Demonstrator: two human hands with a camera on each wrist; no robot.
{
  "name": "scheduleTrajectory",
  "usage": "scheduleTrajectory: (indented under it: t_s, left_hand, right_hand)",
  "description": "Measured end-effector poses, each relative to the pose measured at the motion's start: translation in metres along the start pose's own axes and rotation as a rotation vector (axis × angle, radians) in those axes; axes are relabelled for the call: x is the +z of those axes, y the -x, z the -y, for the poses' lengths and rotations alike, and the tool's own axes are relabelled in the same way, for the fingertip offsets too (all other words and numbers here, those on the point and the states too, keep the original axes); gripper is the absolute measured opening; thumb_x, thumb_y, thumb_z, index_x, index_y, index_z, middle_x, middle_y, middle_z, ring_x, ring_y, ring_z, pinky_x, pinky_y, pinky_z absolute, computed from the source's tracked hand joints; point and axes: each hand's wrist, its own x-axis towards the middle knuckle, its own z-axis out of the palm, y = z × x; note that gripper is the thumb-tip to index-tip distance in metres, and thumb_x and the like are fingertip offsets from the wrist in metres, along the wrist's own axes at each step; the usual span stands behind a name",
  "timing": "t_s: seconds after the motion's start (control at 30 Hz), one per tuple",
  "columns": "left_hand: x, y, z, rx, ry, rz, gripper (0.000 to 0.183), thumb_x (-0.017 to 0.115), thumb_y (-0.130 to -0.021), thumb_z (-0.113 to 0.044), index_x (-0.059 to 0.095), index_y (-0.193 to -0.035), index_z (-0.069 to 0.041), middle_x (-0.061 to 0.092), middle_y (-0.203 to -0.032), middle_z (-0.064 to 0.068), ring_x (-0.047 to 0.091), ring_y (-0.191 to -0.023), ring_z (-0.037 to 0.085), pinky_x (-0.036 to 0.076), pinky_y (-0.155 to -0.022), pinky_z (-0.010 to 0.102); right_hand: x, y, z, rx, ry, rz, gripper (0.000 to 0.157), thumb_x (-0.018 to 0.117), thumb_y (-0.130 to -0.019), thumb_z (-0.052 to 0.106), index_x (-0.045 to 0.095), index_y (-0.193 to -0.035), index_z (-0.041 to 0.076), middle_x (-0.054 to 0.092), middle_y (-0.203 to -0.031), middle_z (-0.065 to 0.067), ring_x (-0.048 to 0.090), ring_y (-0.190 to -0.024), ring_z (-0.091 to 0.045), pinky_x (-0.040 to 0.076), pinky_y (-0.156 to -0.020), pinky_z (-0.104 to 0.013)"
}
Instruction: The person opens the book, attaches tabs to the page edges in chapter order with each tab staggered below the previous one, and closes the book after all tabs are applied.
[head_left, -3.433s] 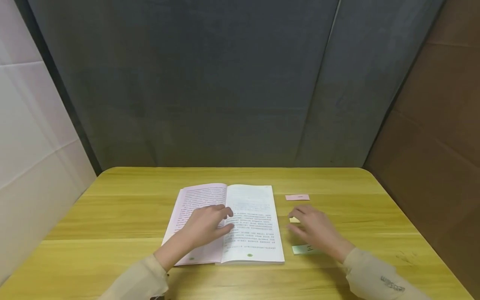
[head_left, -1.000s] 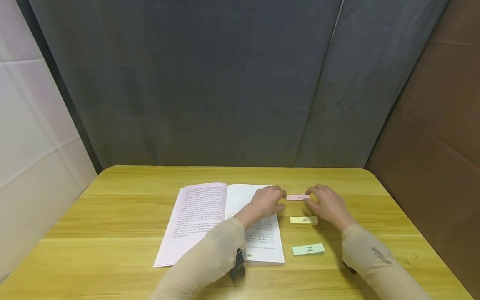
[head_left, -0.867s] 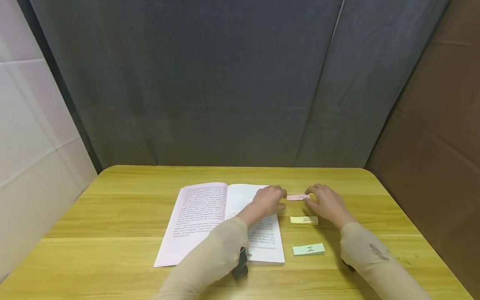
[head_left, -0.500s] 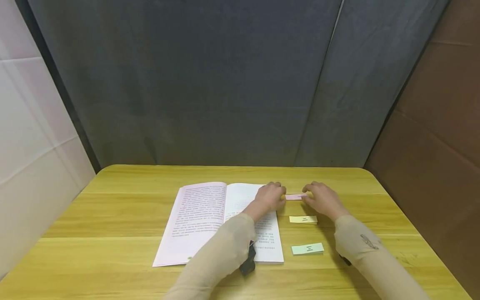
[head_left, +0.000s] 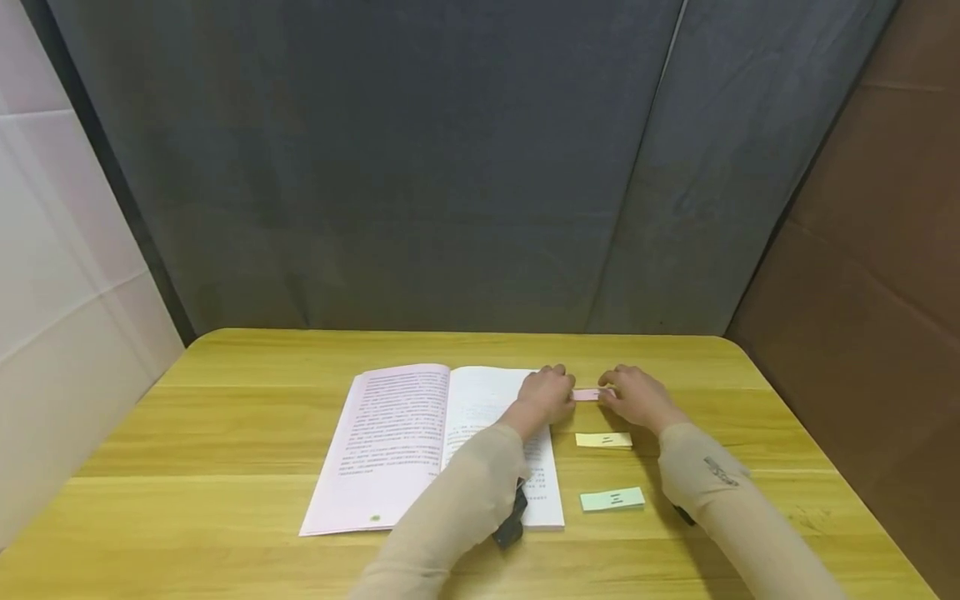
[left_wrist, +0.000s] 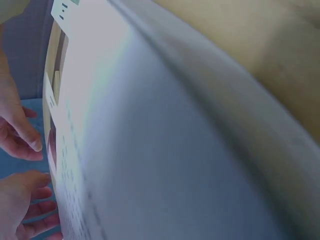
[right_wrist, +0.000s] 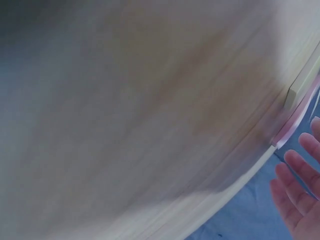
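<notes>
A pink sticky-note strip (head_left: 586, 395) lies on the table beyond the open book. My left hand (head_left: 546, 395) is at its left end, over the book's far right corner; in the left wrist view its fingers (left_wrist: 42, 209) are spread loosely. At the strip's right end, my right hand (head_left: 639, 398) has its index finger and thumb bent around that end; whether they grip it is hidden. In the right wrist view the pink strip (right_wrist: 294, 122) looks bowed, near the spread right fingers (right_wrist: 292, 185). Nearer me lie a yellow strip (head_left: 603, 440) and a green strip (head_left: 611, 500).
The open book (head_left: 375, 467) has a pinkish left page and a white right page, partly covered by my left sleeve. A wood-grain table (head_left: 187, 483) meets a dark backdrop (head_left: 420, 167) behind. A dark wrist device (head_left: 512, 517) sits on the left sleeve.
From resting over the book and the yellow strip, both hands have moved to the two ends of the pink strip. Lately the right fingers have shifted slightly left over its right end.
</notes>
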Motion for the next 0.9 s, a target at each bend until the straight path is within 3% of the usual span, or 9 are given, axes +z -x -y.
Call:
scheduleTrajectory:
  t_s: [0.57, 0.9]
  left_hand:
    - [0.010, -0.011, -0.011, -0.049, -0.089, 0.050, 0.027, 0.053, -0.084, -0.039, 0.063, -0.103, -0.022, 0.052, -0.102, -0.002, 0.048, -0.094, 0.016, 0.037, -0.078, 0.033]
    - [0.013, -0.013, -0.015, -0.027, -0.063, 0.030, 0.022, 0.053, -0.086, -0.031, 0.061, -0.104, -0.022, 0.052, -0.101, -0.002, 0.048, -0.095, 0.016, 0.038, -0.081, 0.036]
  right_hand:
    - [0.006, -0.006, -0.001, 0.035, 0.039, 0.051, 0.020, 0.060, -0.082, 0.016, 0.063, -0.097, 0.004, 0.051, -0.077, -0.003, 0.049, -0.068, -0.018, 0.043, -0.062, -0.037]
    - [0.007, -0.007, -0.001, 0.030, 0.077, 0.074, 0.017, 0.063, -0.080, 0.016, 0.064, -0.093, 0.005, 0.051, -0.076, -0.003, 0.049, -0.067, -0.018, 0.043, -0.059, -0.036]
